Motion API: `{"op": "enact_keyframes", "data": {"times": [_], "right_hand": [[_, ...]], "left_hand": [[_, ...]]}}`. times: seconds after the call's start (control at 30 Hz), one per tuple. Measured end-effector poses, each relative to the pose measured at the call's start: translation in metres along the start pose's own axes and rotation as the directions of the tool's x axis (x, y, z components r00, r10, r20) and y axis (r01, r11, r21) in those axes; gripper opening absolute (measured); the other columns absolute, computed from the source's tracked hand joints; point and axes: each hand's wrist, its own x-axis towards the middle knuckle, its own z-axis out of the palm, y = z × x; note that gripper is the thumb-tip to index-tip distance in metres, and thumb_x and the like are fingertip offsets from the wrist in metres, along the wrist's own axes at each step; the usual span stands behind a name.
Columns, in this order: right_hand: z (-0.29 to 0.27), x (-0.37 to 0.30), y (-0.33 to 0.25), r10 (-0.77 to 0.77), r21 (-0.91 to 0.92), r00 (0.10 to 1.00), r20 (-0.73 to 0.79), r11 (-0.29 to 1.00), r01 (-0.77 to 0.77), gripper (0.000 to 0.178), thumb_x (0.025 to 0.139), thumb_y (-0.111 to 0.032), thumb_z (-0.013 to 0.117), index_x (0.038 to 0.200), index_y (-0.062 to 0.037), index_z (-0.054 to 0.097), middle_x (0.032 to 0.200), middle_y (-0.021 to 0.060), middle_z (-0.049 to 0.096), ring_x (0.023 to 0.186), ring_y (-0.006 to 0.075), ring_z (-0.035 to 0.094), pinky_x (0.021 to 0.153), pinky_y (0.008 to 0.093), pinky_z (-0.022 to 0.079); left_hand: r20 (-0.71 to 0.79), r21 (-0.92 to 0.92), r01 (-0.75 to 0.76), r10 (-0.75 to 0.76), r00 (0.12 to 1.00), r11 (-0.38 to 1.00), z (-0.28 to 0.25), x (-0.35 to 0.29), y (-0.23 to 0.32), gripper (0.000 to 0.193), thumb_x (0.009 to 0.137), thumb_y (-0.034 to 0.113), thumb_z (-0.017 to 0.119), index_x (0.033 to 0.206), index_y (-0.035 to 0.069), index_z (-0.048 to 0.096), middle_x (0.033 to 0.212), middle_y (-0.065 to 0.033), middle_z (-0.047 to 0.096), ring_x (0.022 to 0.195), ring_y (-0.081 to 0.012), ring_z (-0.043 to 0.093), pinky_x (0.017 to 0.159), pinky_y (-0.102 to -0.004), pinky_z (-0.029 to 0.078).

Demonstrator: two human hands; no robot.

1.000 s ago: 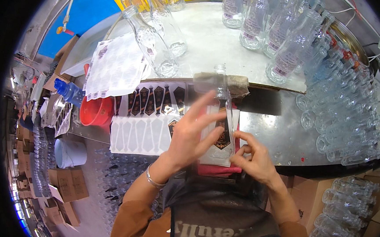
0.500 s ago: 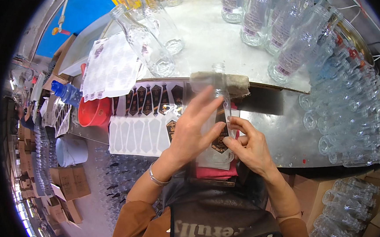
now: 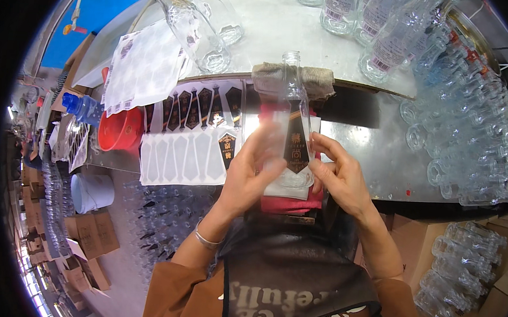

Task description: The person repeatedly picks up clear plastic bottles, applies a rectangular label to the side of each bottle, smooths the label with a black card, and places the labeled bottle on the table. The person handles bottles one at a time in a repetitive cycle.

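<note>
A clear glass bottle lies in front of me, its neck pointing away and resting on a rolled cloth. A black tie-shaped label with gold print is on its upper face. My right hand has its fingers curled at the bottle's right edge, thumb and fingertips against the glass beside the label. My left hand is at the bottle's left side, its fingers smeared by motion. Left of it is a label sheet, mostly blank outlines with one black label left at its right end.
Another sheet of black labels lies behind the first. Glass bottles stand at the far left, and several printed ones at the far right. Rows of bottles lie to the right. A red basin sits at the left.
My left hand has moved down and left off the bottle's upper part, uncovering more of the label. The right hand stays at the right edge. The whole view has shifted slightly.
</note>
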Motion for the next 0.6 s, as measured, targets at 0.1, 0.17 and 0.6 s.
{"op": "enact_keyframes", "data": {"times": [0.1,0.17,0.6], "right_hand": [[0.005,0.005,-0.001,0.028,0.016,0.999,-0.027,0.999,-0.028,0.054,0.099,-0.016,0.066,0.144,0.0059,0.046,0.124,0.0175,0.063,0.063,0.0068,0.061,0.058,0.0221,0.05],[0.006,0.006,-0.001,0.009,-0.035,0.999,-0.033,0.999,-0.01,0.054,0.098,-0.017,0.067,0.143,0.0058,0.047,0.12,0.0166,0.064,0.06,0.0063,0.06,0.056,0.0217,0.049],[-0.002,0.012,-0.004,0.036,-0.071,0.997,-0.071,0.997,-0.041,0.053,0.092,-0.019,0.071,0.135,0.0073,0.054,0.116,0.0169,0.071,0.087,0.0176,0.071,0.076,0.0305,0.056]], "left_hand": [[-0.005,-0.025,0.012,-0.012,1.0,1.0,0.002,0.004,-0.003,0.066,0.095,0.002,0.067,0.153,-0.002,0.035,0.149,-0.0182,0.048,0.132,-0.0264,0.053,0.107,-0.0389,0.047],[-0.01,-0.01,0.021,-0.021,1.0,1.0,0.001,0.005,-0.004,0.066,0.095,0.002,0.067,0.152,-0.002,0.036,0.148,-0.0184,0.048,0.131,-0.0253,0.054,0.106,-0.038,0.048],[0.013,-0.036,0.097,-0.097,0.995,0.995,-0.001,0.006,-0.002,0.071,0.095,0.004,0.066,0.156,-0.002,0.032,0.155,-0.0162,0.043,0.142,-0.0268,0.043,0.116,-0.0391,0.036]]}}
